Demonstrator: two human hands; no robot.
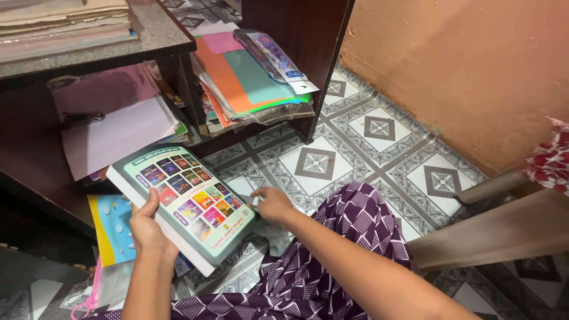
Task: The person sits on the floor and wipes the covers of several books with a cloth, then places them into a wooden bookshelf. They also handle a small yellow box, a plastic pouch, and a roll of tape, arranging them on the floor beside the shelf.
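The left hand [148, 228] has its fingers curled under the near left edge of a thick book [185, 201], thumb pressed on the back cover, so it is gripping the book and carries most of its weight. The right hand [272, 204] pinches the book's far right corner between thumb and fingertips; the fingers are closed on that corner, though how firmly I cannot tell. The book is held face down and tilted, above the patterned floor tiles [314, 163], just in front of the dark wooden shelf [296, 71].

The likely trouble, as I judge it: the book is heavy and one hand has it only by a corner, so the cover could bend or the book could slip and drop onto the loose sheets below. A blue and yellow book [112, 237] lies just under the left wrist and could be knocked or creased.

The shelf compartments are crowded. The left one holds a slanting heap of white and pink papers [118, 130] that hang over the edge; the right one holds a stack of orange and green folders [249, 83] with a plastic packet [272, 56] on top. Open room lies to the right, over bare tiles toward the orange wall [462, 65]; the person's knee in purple patterned cloth [355, 219] closes off the near side
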